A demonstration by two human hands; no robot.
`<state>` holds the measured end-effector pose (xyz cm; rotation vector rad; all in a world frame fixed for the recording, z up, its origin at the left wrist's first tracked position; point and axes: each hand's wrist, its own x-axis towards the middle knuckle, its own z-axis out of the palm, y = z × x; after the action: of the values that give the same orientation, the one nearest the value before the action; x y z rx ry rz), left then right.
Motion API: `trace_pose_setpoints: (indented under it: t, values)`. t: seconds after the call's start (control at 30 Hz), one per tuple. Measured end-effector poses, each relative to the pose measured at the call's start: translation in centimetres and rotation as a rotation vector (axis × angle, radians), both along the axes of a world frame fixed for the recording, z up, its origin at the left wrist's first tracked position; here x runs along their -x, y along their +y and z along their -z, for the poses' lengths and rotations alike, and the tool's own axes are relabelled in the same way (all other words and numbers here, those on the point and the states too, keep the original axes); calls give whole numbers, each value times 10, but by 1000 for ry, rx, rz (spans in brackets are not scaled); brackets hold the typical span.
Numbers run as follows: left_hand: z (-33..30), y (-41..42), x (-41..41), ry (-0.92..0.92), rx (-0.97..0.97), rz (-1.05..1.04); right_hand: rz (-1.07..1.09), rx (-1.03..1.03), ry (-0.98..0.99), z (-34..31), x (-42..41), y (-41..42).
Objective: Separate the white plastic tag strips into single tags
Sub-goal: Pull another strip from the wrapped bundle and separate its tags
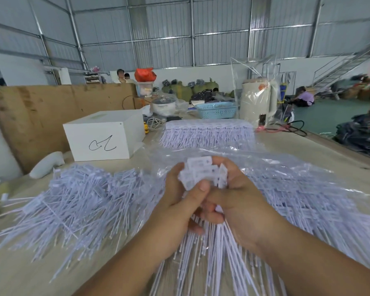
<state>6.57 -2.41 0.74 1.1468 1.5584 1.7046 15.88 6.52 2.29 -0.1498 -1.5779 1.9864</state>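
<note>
Both hands meet at the middle of the table around one bundle of white plastic tags [201, 174]. My left hand [179, 201] grips the bundle from the left, thumb pressed on the flat tag heads. My right hand [239, 197] grips it from the right, fingers curled round the stems below the heads. The thin tails [214, 253] fan down toward me between my wrists. A loose heap of single tags [79, 201] lies on the left. Stacked joined strips [207, 130] lie farther back, and more strips in clear plastic [303, 189] lie to the right.
A white box [105, 137] with a scribble stands back left, before a cardboard sheet [41, 116]. Behind the strips are a blue basket [216, 110], a bagged cream kettle [256, 101], a pot and cables. The table's right edge [340, 144] drops to a green floor where people sit.
</note>
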Motion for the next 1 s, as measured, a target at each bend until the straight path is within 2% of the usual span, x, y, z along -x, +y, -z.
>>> trace_pose_setpoints:
  t: [0.13,0.27,0.43,0.57,0.63,0.77,0.83,0.93,1.0]
  values:
    - [1,1,-15,-60,134,306,133,111,102,-8,-3,7]
    - [2,5,-26,70,244,380,194,220,155,-7,0,12]
    - [0,1,-17,127,303,181,138,180,34,-4,0,17]
    - [-5,-3,2,88,160,-14,139,142,-84,-6,-6,23]
    - [-9,-7,18,132,116,-193,223,-56,-229,-4,-8,23]
    - [-14,-21,54,424,130,-549,434,-847,-431,7,-12,29]
    - [-17,-26,65,507,132,-660,450,-1019,-456,12,-13,33]
    - [-25,-30,71,442,116,-657,448,-1179,-506,15,-11,40]
    - [-31,-36,73,262,111,-406,423,-1226,-593,18,-10,44]
